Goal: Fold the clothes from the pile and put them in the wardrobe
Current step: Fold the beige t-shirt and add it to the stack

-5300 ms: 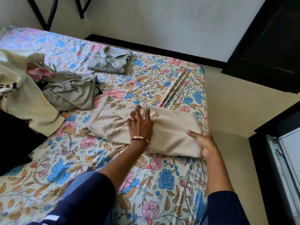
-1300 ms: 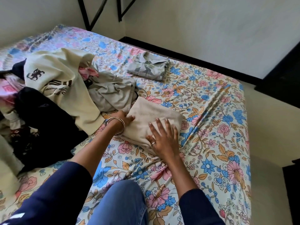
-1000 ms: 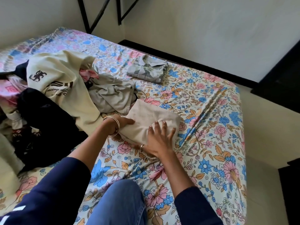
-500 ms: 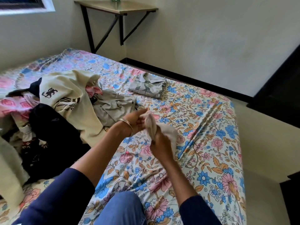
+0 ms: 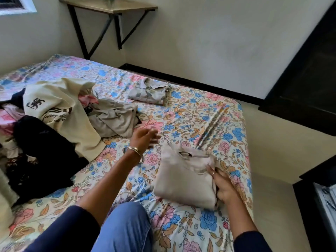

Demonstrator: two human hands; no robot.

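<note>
Head view: your right hand (image 5: 224,188) grips the right edge of the folded beige garment (image 5: 183,177), which lies on the floral bed (image 5: 190,113) at about 5 o'clock. Your left hand (image 5: 143,138) hovers fingers-loose, holding nothing, just beside the unfolded pile (image 5: 60,113) at 9 o'clock. A folded grey shirt (image 5: 148,92) lies at 12 o'clock, well apart.

Home bedroom, floral-sheeted bed (image 5: 190,113), wardrobe (image 5: 309,79)

Left hand (image 5: 143,137) fingers motion-blurred, right hand (image 5: 224,188) fingertips hidden under folded beige garment (image 5: 183,179), clothes pile (image 5: 45,128) cut by left edge
</note>
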